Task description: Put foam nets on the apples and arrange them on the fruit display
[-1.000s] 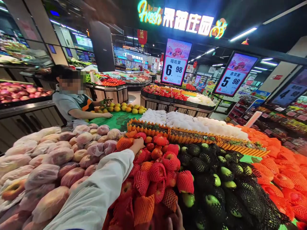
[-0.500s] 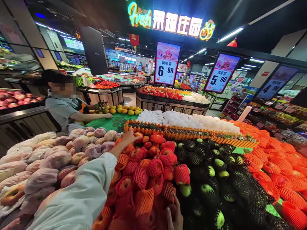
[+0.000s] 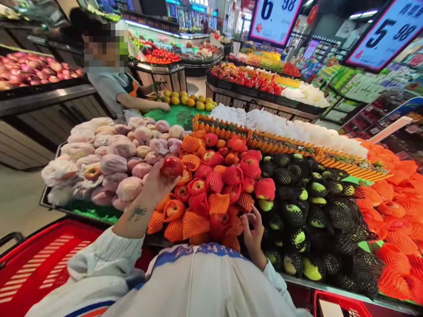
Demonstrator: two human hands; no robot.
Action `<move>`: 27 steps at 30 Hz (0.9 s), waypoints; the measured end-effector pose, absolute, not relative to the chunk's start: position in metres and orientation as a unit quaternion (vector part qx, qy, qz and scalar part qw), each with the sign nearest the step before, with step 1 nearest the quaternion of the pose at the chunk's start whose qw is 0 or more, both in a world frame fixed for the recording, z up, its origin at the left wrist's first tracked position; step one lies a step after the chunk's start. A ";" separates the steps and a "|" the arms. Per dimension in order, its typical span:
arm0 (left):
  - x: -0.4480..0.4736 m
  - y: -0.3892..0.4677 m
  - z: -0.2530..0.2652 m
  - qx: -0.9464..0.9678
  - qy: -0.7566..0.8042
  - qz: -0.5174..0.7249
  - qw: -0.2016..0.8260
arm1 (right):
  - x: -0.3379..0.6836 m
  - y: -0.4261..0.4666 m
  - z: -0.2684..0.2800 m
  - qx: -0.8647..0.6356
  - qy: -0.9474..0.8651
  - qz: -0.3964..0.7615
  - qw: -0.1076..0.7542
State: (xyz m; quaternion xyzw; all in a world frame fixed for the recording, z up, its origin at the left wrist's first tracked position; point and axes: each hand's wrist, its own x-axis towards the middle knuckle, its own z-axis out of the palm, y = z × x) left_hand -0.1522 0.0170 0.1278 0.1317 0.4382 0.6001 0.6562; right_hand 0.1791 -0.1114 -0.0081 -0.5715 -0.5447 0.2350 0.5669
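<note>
A bare red apple (image 3: 172, 167) is held in my left hand (image 3: 158, 182), raised over the edge between the wrapped pale fruit (image 3: 110, 156) and the apples in foam nets. My right hand (image 3: 254, 229) hovers by the near edge of the red and orange net-wrapped apples (image 3: 211, 180). Its fingers are bent and apart, with nothing visible between them. Just right of that hand lie green apples in black nets (image 3: 297, 207).
Red baskets (image 3: 36, 259) stand at my lower left and lower right. Orange edging strips (image 3: 280, 145) divide the display from white-wrapped fruit (image 3: 291, 125). Orange-netted fruit (image 3: 396, 220) fills the right side. Across the stand, a person (image 3: 115, 83) reaches toward yellow fruit (image 3: 185, 99).
My left hand has drawn back from the far apples toward me, bringing the red apple. The view has tilted down, showing my jacket, the baskets and more of my right hand.
</note>
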 end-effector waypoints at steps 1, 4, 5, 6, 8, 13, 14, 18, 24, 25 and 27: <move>-0.155 0.001 0.121 0.122 0.457 0.595 0.650 | 0.178 -0.113 -0.004 -0.572 -0.554 0.235 0.557; -0.160 -0.038 0.099 0.148 0.488 0.566 0.648 | 0.173 -0.117 0.004 -0.552 -0.610 0.249 0.511; -0.160 -0.048 0.092 0.170 0.489 0.553 0.653 | 0.171 -0.117 0.006 -0.539 -0.633 0.252 0.494; -0.160 -0.056 0.087 0.194 0.488 0.541 0.657 | 0.167 -0.116 0.009 -0.528 -0.656 0.248 0.479; -0.157 -0.068 0.077 0.241 0.481 0.512 0.670 | 0.160 -0.111 0.014 -0.518 -0.692 0.212 0.455; -0.140 -0.080 0.063 0.324 0.451 0.437 0.707 | 0.140 -0.081 0.021 -0.570 -0.727 0.090 0.371; -0.136 -0.080 0.063 0.338 0.446 0.426 0.711 | 0.137 -0.074 0.022 -0.584 -0.729 0.083 0.348; -0.121 -0.079 0.071 0.395 0.411 0.385 0.726 | 0.130 -0.059 0.025 -0.601 -0.734 0.087 0.305; -0.120 -0.079 0.073 0.432 0.339 0.361 0.754 | 0.139 -0.078 0.061 -0.473 -0.762 0.113 0.428; -0.121 -0.080 0.070 0.424 0.337 0.373 0.753 | 0.141 -0.083 0.068 -0.455 -0.764 0.127 0.439; -0.119 -0.080 0.065 0.382 0.352 0.422 0.743 | 0.142 -0.092 0.080 -0.440 -0.763 0.157 0.446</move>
